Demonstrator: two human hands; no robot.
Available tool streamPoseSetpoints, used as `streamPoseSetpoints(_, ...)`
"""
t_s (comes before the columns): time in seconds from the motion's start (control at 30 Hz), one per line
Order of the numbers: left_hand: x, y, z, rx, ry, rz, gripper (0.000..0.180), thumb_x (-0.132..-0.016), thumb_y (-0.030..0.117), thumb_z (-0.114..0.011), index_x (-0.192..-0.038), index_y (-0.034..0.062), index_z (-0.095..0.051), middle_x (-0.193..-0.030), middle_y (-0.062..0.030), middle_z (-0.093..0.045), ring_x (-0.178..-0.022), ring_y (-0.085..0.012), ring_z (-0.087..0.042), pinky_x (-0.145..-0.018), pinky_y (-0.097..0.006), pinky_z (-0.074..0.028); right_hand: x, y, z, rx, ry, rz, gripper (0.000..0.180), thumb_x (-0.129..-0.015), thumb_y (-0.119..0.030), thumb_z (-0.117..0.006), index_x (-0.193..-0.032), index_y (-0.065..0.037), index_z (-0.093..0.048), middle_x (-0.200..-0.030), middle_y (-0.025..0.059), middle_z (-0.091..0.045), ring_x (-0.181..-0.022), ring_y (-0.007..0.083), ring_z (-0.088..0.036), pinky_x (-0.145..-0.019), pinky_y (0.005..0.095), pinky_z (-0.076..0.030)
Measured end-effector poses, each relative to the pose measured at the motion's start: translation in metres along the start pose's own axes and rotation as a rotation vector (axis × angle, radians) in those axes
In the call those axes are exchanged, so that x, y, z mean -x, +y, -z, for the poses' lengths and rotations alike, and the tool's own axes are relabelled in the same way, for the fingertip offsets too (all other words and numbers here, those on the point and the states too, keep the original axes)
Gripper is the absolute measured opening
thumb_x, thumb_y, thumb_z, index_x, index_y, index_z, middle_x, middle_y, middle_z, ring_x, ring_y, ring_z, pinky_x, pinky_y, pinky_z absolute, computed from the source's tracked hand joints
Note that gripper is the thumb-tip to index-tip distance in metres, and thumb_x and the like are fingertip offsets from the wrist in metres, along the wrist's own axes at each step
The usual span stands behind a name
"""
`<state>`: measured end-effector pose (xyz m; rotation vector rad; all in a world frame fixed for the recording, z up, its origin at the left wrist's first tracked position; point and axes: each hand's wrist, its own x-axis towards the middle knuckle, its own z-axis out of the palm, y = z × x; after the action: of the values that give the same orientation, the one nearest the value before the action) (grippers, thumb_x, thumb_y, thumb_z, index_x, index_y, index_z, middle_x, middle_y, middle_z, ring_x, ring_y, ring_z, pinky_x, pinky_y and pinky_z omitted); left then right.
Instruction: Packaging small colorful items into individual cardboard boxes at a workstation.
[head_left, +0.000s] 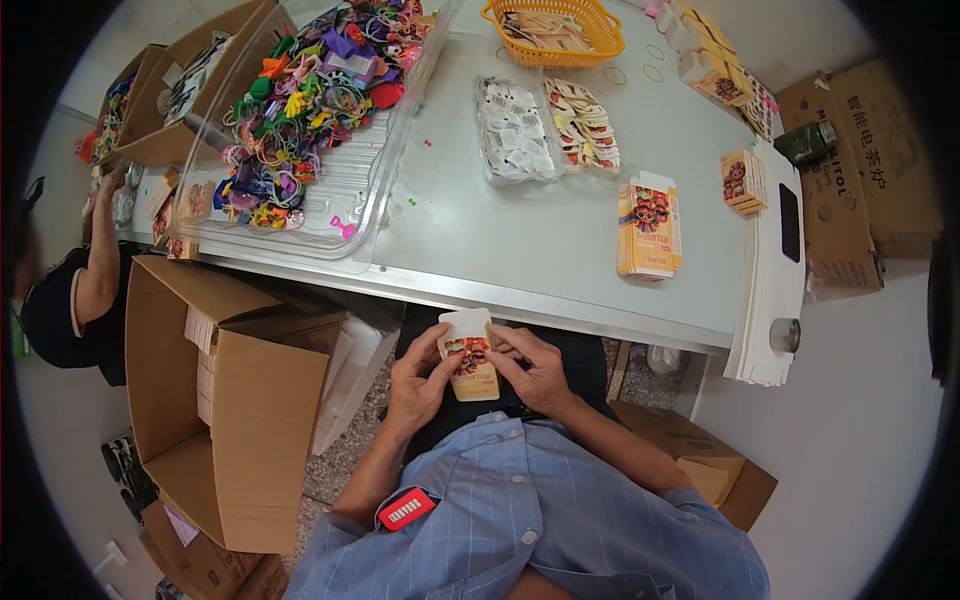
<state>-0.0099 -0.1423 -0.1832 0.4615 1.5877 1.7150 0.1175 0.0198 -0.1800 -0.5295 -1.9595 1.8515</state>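
Both my hands hold one small cardboard box (470,358) with a cartoon print and a white top flap, just below the table's front edge. My left hand (418,378) grips its left side with the thumb on the face. My right hand (535,368) pinches its right edge. The box stands upright over my lap.
On the grey table (480,240) a stack of flat printed boxes (650,232) lies right of centre, a smaller stack (743,181) farther right. A clear tub (345,190) holds colourful toys. Packets in trays (545,130), an orange basket (555,28). Open carton (230,400) at left; another person (70,290) beyond.
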Motion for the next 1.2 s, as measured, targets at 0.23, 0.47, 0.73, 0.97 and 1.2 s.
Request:
streamPoseSetpoints(0.23, 0.005, -0.017, 0.013, -0.038, -0.068, 0.064, 0.055, -0.092, -0.001, -0.071, -0.143, -0.0017, -0.050, -0.122, -0.0155, -0.068, -0.107, -0.0200, -0.067, -0.094, -0.033, -0.055, -0.003, 0.005, 0.007, 0.082, -0.150, 0.056, 0.039, -0.088, -0.002, -0.075, -0.125, 0.001, -0.065, -0.094, 0.0092, -0.064, -0.081, 0.0139, -0.062, -0.071, 0.0265, -0.052)
streamPoseSetpoints(0.47, 0.009, -0.021, 0.016, 0.022, -0.094, 0.064, 0.054, -0.089, -0.003, -0.074, -0.139, -0.0023, -0.055, -0.119, -0.0126, -0.066, -0.106, -0.0184, -0.066, -0.094, -0.032, -0.055, -0.006, 0.011, 0.012, 0.049, -0.164, 0.039, 0.019, -0.087, -0.004, -0.076, -0.104, 0.000, -0.069, -0.091, 0.0084, -0.064, -0.077, 0.0149, -0.061, -0.070, 0.0272, -0.050)
streamPoseSetpoints(0.73, 0.009, -0.001, 0.003, -0.010, -0.153, 0.121, 0.051, -0.089, -0.003, -0.073, -0.136, -0.0045, -0.055, -0.119, -0.0135, -0.064, -0.102, -0.0164, -0.066, -0.089, -0.028, -0.055, -0.003, 0.014, 0.017, -0.003, -0.180, -0.076, 0.008, -0.092, -0.006, -0.072, -0.095, 0.001, -0.069, -0.086, 0.0062, -0.064, -0.072, 0.0092, -0.060, -0.062, 0.0246, -0.048)
streamPoseSetpoints(0.97, 0.018, -0.024, -0.009, 0.120, 0.149, -0.027, 0.036, -0.092, -0.006, -0.068, -0.127, -0.0052, -0.059, -0.114, -0.0135, -0.068, -0.098, -0.0167, -0.068, -0.086, -0.028, -0.057, 0.006, 0.017, -0.008, -0.301, 0.015, -0.183, 0.010, -0.093, -0.006, -0.072, -0.099, 0.002, -0.070, -0.092, 0.0069, -0.068, -0.076, 0.0076, -0.062, -0.065, 0.0224, -0.050)
streamPoseSetpoints(1.2, 0.016, -0.007, -0.002, -0.126, 0.055, -0.066, 0.027, -0.095, 0.000, -0.066, -0.121, -0.0021, -0.064, -0.114, -0.0075, -0.058, -0.100, -0.0112, -0.060, -0.087, -0.026, -0.051, -0.002, 0.015, -0.003, 0.008, -0.124, -0.063, 0.013, -0.092, -0.008, -0.072, -0.101, 0.001, -0.072, -0.089, 0.0089, -0.069, -0.074, 0.0118, -0.064, -0.066, 0.0257, -0.051)
